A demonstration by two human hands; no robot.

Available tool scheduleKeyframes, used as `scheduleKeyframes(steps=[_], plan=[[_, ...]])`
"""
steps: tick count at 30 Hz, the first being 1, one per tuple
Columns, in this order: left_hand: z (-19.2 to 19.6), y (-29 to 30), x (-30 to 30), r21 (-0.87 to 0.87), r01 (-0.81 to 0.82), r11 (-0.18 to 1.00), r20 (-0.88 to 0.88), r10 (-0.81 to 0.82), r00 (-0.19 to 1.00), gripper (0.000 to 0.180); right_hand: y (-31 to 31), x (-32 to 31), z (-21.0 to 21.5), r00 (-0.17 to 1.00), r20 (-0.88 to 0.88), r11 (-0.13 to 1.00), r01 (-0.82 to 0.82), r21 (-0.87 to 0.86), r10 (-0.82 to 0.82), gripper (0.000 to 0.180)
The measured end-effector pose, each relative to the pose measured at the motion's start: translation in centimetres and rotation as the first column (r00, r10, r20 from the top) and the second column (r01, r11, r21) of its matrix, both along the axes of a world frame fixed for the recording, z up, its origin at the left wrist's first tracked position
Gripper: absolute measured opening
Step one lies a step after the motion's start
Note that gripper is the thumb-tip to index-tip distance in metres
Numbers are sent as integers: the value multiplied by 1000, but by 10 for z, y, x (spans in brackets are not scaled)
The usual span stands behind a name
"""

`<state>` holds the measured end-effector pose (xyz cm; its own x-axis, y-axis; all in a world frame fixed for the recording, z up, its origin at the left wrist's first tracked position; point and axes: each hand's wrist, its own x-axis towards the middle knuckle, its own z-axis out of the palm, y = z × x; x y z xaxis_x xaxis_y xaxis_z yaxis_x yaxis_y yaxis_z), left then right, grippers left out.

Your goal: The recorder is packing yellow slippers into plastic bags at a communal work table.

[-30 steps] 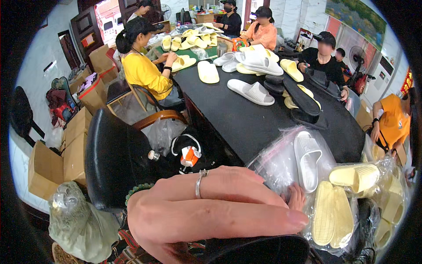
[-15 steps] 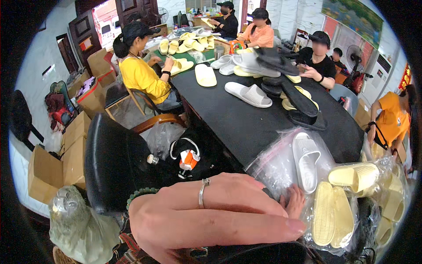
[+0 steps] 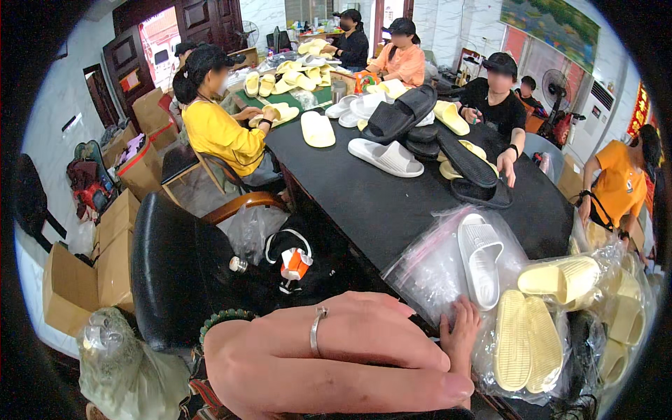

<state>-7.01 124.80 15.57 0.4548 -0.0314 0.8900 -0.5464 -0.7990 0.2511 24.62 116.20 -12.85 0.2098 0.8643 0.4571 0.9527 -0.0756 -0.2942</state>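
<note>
My left hand [image 3: 343, 350] fills the lower middle, close to the camera. A ring and a green bead bracelet are on it, its fingers stretch to the right, and nothing shows in it. Partly behind it, my right hand [image 3: 460, 332] has its fingers apart at the near edge of a clear plastic bag [image 3: 427, 269]. A white slide slipper [image 3: 481, 259] lies on that bag, just beyond my right fingertips. To the right of this hand are bagged pale yellow slippers [image 3: 514, 339], two of them sole up.
A black table [image 3: 336, 182] carries a pile of black, grey and yellow slippers [image 3: 406, 112]. Several people sit around it; one in orange [image 3: 619, 178] is at the right. A black chair [image 3: 189, 273], cardboard boxes [image 3: 115, 259] and a covered greenish object [image 3: 133, 364] are at the left.
My left hand has drawn slightly down and away from the bag. The right hand stays by the bag's edge. Across the table, the person in black has put a black slipper on the pile.
</note>
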Motion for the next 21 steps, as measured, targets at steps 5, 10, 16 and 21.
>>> scheduleKeyframes(steps=[5,10,16,21], plan=[[0,2,1,63,19,998,-7,-18,1000,40,0,-2,2,1000,-20,1000,-1,-13,1,43],[11,-10,-3,-28,-55,998,-100,52,994,31,0,-4,5,1000,-27,1000,7,-11,-7,42],[8,-1,0,82,-22,996,-58,27,998,25,0,-6,7,1000,-22,999,19,-32,-20,43],[4,-5,13,78,-16,997,48,13,999,23,1,-6,7,1000,-16,1000,3,-11,-3,44]])
